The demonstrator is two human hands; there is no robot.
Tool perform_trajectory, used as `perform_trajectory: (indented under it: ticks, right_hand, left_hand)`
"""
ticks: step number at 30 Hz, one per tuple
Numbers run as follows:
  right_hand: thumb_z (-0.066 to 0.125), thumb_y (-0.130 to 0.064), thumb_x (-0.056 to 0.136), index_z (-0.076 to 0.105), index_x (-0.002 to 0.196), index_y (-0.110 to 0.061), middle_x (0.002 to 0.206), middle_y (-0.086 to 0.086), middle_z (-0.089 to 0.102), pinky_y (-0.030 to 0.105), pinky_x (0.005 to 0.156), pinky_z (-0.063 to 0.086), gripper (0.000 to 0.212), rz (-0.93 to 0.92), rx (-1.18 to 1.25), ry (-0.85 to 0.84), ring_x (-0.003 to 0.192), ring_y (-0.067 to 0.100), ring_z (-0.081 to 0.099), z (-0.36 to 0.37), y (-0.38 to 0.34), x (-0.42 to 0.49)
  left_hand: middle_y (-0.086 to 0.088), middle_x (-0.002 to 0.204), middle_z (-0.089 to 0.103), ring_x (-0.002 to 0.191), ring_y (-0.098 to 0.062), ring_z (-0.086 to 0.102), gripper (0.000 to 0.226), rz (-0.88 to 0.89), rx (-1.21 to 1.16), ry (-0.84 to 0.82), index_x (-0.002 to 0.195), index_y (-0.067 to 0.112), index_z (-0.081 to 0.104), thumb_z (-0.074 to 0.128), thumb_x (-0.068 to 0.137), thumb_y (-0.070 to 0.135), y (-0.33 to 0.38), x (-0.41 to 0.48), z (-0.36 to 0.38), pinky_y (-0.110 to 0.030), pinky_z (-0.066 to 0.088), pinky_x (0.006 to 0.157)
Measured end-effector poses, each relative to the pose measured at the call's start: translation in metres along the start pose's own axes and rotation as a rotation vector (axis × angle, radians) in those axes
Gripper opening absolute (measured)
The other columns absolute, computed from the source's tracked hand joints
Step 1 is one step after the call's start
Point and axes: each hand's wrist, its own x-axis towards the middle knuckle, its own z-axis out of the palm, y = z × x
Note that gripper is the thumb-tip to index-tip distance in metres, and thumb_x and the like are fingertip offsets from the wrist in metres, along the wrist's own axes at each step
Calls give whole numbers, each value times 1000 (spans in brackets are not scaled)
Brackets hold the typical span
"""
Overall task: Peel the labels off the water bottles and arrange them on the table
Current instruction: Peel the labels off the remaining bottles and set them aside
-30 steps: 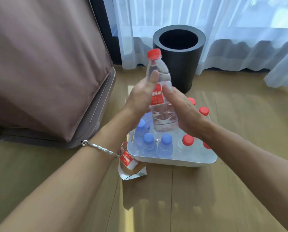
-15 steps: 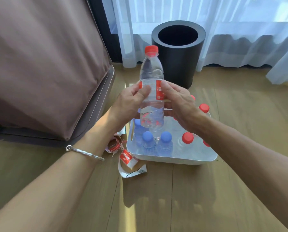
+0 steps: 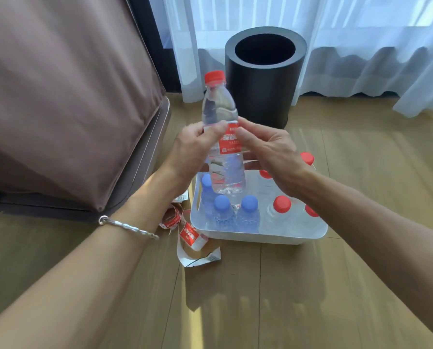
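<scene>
The bed (image 3: 59, 109) with its brown cover fills the space left of and behind the tub (image 3: 260, 239). The wooden floor (image 3: 361, 172) carries the tub, and a white curtain (image 3: 361, 46) hangs well behind it. A black bin (image 3: 260, 91) stands just behind the tub, open at the top.

The tub holds standing bottles: blue-capped ones (image 3: 221, 205) in its near left part and red-capped ones (image 3: 282, 205) to the right. None of those shows a label from here.

Above the tub's left half, the bottle (image 3: 219, 107) in work is held upright, clear of the others. Its red label (image 3: 229, 144) is on. The left hand (image 3: 192, 149) grips the bottle at the label's top edge, fingers curled round it. The right hand (image 3: 273, 152) pinches the label's upper right edge, thumb in front, fingers behind.

Peeled labels (image 3: 192, 239) lie on the floor just left of the tub's near corner.

The peel looks barely begun. The thin film may tear into a strip if pulled sideways too fast, leaving scraps stuck on. A hard squeeze could buckle the soft wall and loosen the grip. If the bottle slips, it drops onto the caps below and may topple them.
</scene>
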Motion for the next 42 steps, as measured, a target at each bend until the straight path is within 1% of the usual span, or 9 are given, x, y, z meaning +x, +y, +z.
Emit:
perform_trajectory:
  ticks: [3,7,12,16,22,31,36,39,42]
  right_hand:
    - [58,-18,98,58,134,-22,79,-12,73,16,58,51,36,-55,-72,24,69,3,69,5,3,-3]
    - [62,-22,96,67,121,-24,82,-7,73,23,62,54,26,-72,-117,27,70,7,68,12,3,-2]
    - [59,-24,98,68,104,-20,78,-6,69,33,67,57,12,-59,-44,30,67,9,63,13,0,6]
    - [43,-39,102,64,111,-15,92,1,70,31,75,57,32,147,150,-173,85,14,69,16,1,8]
    - [49,-30,103,68,113,-11,103,15,71,44,87,57,28,25,137,-46,92,27,71,10,4,9]
    - [50,-16,102,58,135,-14,119,4,69,33,91,56,35,0,20,-48,106,16,68,7,7,3]
    - [62,-9,88,43,148,-14,126,7,66,43,99,53,63,24,-94,-135,112,20,66,6,8,6]
    - [69,-9,90,37,151,-16,126,9,64,41,97,54,70,8,-173,-187,111,19,67,8,8,6]
    - [72,-12,88,34,152,-18,124,9,65,36,94,56,75,-40,-221,-193,109,18,67,9,5,6]
  left_hand:
    - [-6,94,74,88,-23,72,41,2,-27,-3,104,16,68,69,79,49,-6,-1,-3,-46,59,78]
    - [-19,107,72,99,-39,70,61,22,-126,6,115,8,67,70,75,53,-8,-1,-9,-63,53,89]
    - [-10,101,72,97,-28,69,53,-26,-318,-129,115,8,62,38,95,51,-15,-2,-13,-43,57,87]
    - [-7,102,72,100,-24,68,53,-46,-458,-158,118,9,59,26,103,48,-18,-2,-3,-39,55,88]
    - [-4,85,70,80,-21,68,37,50,-144,128,101,11,68,58,83,42,-9,7,9,-48,57,79]
    - [-2,105,71,96,-22,71,71,31,124,188,121,20,56,76,62,54,-11,12,4,-54,58,82]
    - [-18,101,70,86,-22,72,14,36,7,-32,99,17,61,68,88,13,-8,10,-14,-43,60,73]
    - [-10,93,69,81,-22,71,29,27,-81,-89,106,12,59,62,78,6,-6,6,-16,-35,58,63]
    - [-20,99,62,88,-33,68,45,67,-101,7,117,2,52,56,72,4,-7,8,-10,-35,59,64]
